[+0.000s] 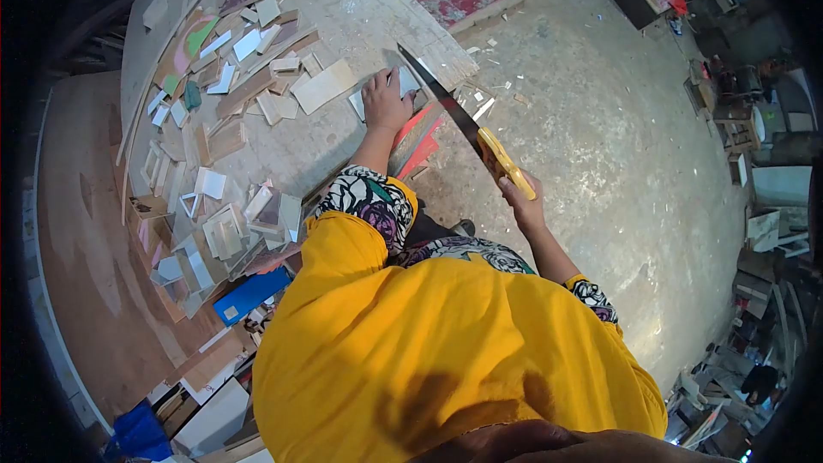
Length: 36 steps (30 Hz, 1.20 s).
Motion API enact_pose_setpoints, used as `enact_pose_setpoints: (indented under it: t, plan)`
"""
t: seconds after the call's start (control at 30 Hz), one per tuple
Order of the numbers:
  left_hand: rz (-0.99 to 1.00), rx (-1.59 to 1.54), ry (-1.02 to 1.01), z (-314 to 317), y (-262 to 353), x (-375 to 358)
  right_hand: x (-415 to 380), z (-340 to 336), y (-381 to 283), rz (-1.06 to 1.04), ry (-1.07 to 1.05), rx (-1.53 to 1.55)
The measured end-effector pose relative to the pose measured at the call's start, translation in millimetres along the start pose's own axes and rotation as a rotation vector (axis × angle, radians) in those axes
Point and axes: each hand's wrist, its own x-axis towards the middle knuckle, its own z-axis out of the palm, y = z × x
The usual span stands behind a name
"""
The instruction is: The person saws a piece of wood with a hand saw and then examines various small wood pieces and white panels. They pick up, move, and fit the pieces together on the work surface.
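My right hand [521,197] is closed around the yellow handle of a handsaw [454,108]. Its long dark blade slants up and left, crossing close by the table's corner edge. On the worktable [343,34], my left hand [387,100] presses down on a small white board [406,81] at the edge, fingers bent over it. Part of that board is hidden under the hand. The blade passes just to the right of my left fingers and overlaps the board's edge in this view. A pale flat wood piece [324,86] lies left of my left hand.
Many wood and board offcuts [249,77] cover the table's left side, with a pile [227,231] nearer me. A blue box [250,295] sits below the pile. Red strips [420,154] show beside the table edge. Concrete floor [591,120] with scraps stretches right; clutter lines the far right.
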Motion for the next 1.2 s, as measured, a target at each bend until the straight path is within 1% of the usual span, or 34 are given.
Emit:
enact_pose_setpoints:
  t: [0.03,0.1,0.17,0.2,0.23,0.3,0.37,0.43,0.5,0.57,0.63,0.7,0.73,0.87,0.93,0.97,1.03,1.07,1.13,1.17,1.2]
  plan:
    - [0.002,0.001,-0.003,0,0,0,1,-2,-3,-0.068,0.002,-0.121]
    - [-0.004,0.006,-0.007,1,0,0,4,-7,-9,-0.075,0.022,-0.106]
    - [-0.005,0.012,-0.011,1,-1,-1,13,-15,-12,-0.216,0.01,-0.289]
    - [-0.007,0.005,-0.015,-1,1,-1,15,-12,-26,-0.286,0.026,-0.318]
    - [-0.009,-0.001,-0.017,-3,3,-1,19,-13,-28,-0.295,0.031,-0.317]
    - [-0.009,-0.037,-0.004,-5,3,0,32,-15,-29,-0.387,0.032,-0.506]
    - [0.002,-0.038,0.007,-5,2,-2,45,-8,-32,-0.413,0.045,-0.563]
    - [0.01,-0.06,0.006,-8,3,-3,63,2,-38,-0.524,0.059,-0.735]
    - [0.01,-0.061,-0.019,-10,4,-2,84,10,-44,-0.551,0.046,-0.753]
    - [0.01,-0.063,-0.028,-10,3,0,105,20,-49,-0.662,-0.006,-0.903]
    - [0.0,-0.066,-0.038,-11,3,-2,122,28,-48,-0.641,-0.01,-0.917]
    - [0.002,-0.071,-0.033,-12,3,-1,146,36,-47,-0.73,-0.093,-1.018]
    - [-0.014,-0.068,-0.034,-14,4,-1,158,40,-50,-0.742,-0.126,-1.092]
    - [-0.012,-0.072,-0.046,-16,4,0,219,63,-57,-0.811,-0.271,-1.151]
    - [-0.022,-0.079,-0.037,-12,3,-1,250,74,-60,-0.947,-0.436,-1.177]
    - [-0.019,-0.089,-0.031,-10,3,-1,264,81,-61,-0.955,-0.461,-1.175]
    - [-0.033,-0.089,-0.022,-9,2,0,289,99,-59,-1.056,-0.498,-1.171]
    - [-0.015,-0.099,-0.009,-9,2,-1,302,107,-59,-1.064,-0.516,-1.162]
    - [-0.009,-0.101,0.0,-9,3,-1,317,122,-60,-1.039,-0.668,-1.195]
    - [-0.01,-0.087,-0.028,-9,3,-1,320,125,-59,-1.04,-0.682,-1.187]
    - [-0.01,-0.074,-0.055,-9,3,-1,319,130,-71,-0.979,-0.745,-1.253]
